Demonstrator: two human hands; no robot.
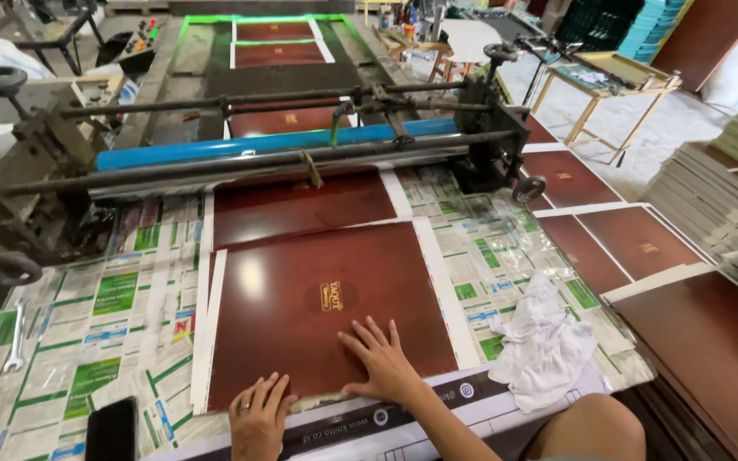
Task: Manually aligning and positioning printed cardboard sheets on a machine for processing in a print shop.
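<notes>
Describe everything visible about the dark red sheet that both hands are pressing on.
The dark red sheet is a large glossy rectangle, seemingly laminated card, with white margins along its sides and a small gold emblem near its middle. It lies flat on the newspaper-covered table, its far edge meeting another sheet that emerges from the roller machine. The right hand lies spread flat on it; the left hand presses its near edge.

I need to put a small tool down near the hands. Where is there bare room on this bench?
Free: newspaper between wrench and brown sheet; also between sheet and white rag. Crowded: near edge, with both hands and phone.
</notes>
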